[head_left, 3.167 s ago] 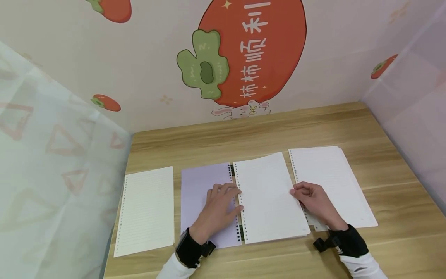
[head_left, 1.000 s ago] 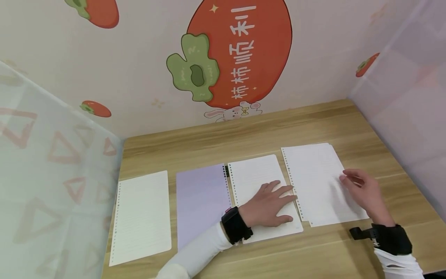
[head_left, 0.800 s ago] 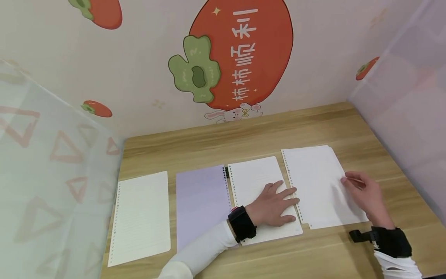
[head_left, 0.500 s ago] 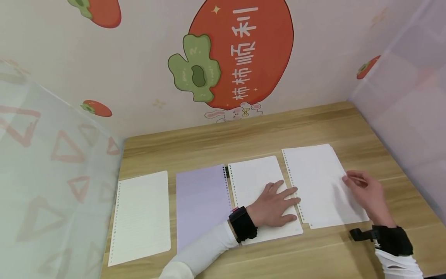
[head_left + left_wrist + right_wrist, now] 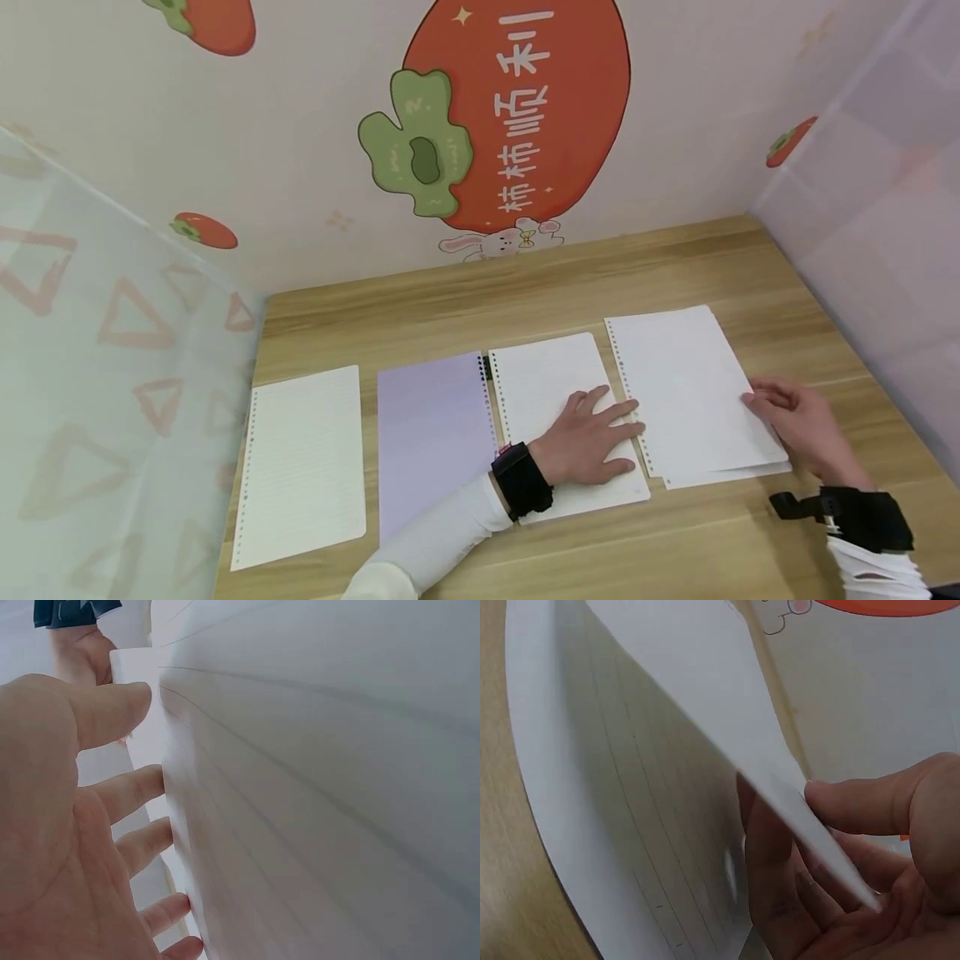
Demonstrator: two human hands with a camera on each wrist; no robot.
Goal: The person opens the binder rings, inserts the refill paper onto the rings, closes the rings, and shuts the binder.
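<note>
The right hand (image 5: 806, 429) pinches the long outer edge of the top sheet (image 5: 697, 392): in the right wrist view the thumb lies on its upper face and the fingers are under it, so the grip is closed on paper. The edge is lifted and the sheet bows away from the lined paper beneath, while its punched side lies low on the right-hand pile (image 5: 731, 480), whose lower corner sticks out nearer the person. The left hand (image 5: 588, 442) holds nothing; its fingers are spread, palm down, over the middle page (image 5: 546, 375), the tips reaching across that page's outer edge to the row of holes on the right-hand pile.

Left of the middle page lies a purple cover (image 5: 431, 442), with dark rings (image 5: 487, 367) showing in the narrow gap between the two. The left forearm crosses over the cover's lower part. Farther left, apart from the cover, a cream lined sheet (image 5: 300, 467) rests on the wooden table (image 5: 487, 292), its holes along its left side.

The step in hand appears to be separating one sheet from the right-hand pile. The next move seems to call for a light, steady pinch that takes only this sheet, raised evenly so it neither creases nor drags the paper below.
</note>
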